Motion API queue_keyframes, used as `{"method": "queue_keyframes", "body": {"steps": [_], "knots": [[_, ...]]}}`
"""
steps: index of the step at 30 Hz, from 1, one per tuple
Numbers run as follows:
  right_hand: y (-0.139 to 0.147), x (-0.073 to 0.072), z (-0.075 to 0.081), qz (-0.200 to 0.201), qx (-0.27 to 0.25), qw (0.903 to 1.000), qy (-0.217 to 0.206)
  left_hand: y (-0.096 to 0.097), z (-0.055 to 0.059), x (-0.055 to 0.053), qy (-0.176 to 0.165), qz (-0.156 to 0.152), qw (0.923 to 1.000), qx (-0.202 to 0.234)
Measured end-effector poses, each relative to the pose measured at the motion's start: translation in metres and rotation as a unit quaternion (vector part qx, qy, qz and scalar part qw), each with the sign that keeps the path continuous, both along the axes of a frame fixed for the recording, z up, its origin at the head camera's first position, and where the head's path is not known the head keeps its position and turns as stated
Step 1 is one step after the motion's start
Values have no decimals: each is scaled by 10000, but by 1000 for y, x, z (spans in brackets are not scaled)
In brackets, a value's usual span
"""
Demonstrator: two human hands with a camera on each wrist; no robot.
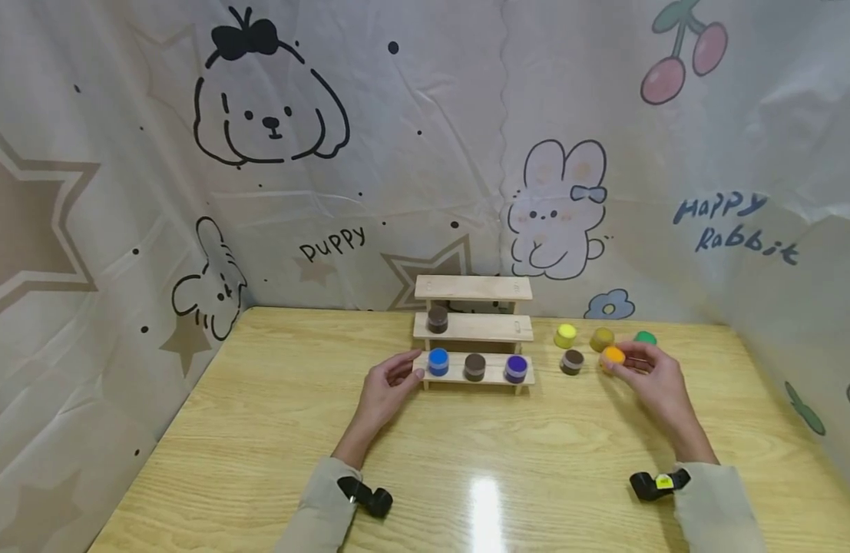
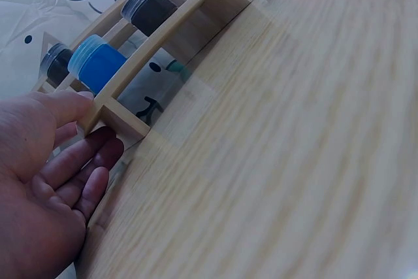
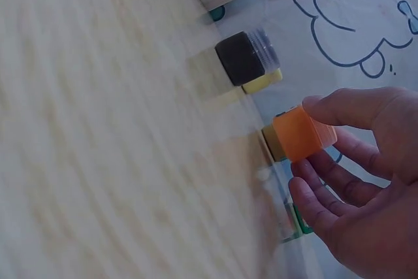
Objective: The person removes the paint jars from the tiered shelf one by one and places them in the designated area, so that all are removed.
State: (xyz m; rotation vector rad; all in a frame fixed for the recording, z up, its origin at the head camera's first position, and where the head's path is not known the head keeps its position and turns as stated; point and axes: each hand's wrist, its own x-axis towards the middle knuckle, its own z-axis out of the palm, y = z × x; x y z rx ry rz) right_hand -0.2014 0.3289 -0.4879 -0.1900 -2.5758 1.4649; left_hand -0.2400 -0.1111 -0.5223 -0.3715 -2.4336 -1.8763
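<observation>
A pale printed cloth (image 1: 452, 92) hangs behind the wood-grain table (image 1: 259, 430), and I take twelve o'clock as straight toward it. Midway along stands a three-tier wooden stand (image 1: 474, 287); its front tier (image 1: 495, 372) carries a blue pot (image 1: 438, 362), a brown pot (image 1: 474, 367) and a purple pot (image 1: 516, 369), and its middle tier (image 1: 483, 328) has a dark pot (image 1: 437, 319) at the nine-o'clock end. The hands are well apart: the left hand (image 1: 388, 382), at the stand's eight o'clock, grips the front tier's end, while the right hand (image 1: 658, 382), out at three, pinches an orange pot (image 1: 613, 356) between thumb and fingers. Around that pot sit a green pot (image 1: 645, 337) at two, an ochre pot (image 1: 602, 339) near eleven, a yellow pot (image 1: 565, 335) at ten and a loose dark pot (image 1: 572, 362) at nine. I'd judge the step in hand to be taking up the orange pot with the stand steadied; whether its base touches the tabletop I can't tell. The next move seems to call for a level lift, clear of the nearby pots.
</observation>
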Motion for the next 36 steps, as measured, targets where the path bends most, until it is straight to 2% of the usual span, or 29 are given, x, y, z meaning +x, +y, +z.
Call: {"method": "queue_keyframes", "body": {"steps": [8, 22, 29, 32, 36], "knots": [[3, 0, -9, -28, 161, 9997, -167, 0, 0, -1, 24, 1, 10000, 9], [4, -1, -8, 115, 215, 9993, -278, 0, -1, -2, 19, -23, 9999, 108], [5, 3, 3, 193, 180, 9995, -186, 4, 34, 18, 8, -90, 9999, 118], [3, 4, 9, 161, 162, 9997, -15, 4, 36, 19, 10, -100, 9999, 115], [-1, 4, 16, 133, 443, 9986, 273, 4, 36, 19, 15, -121, 9999, 121]]}}
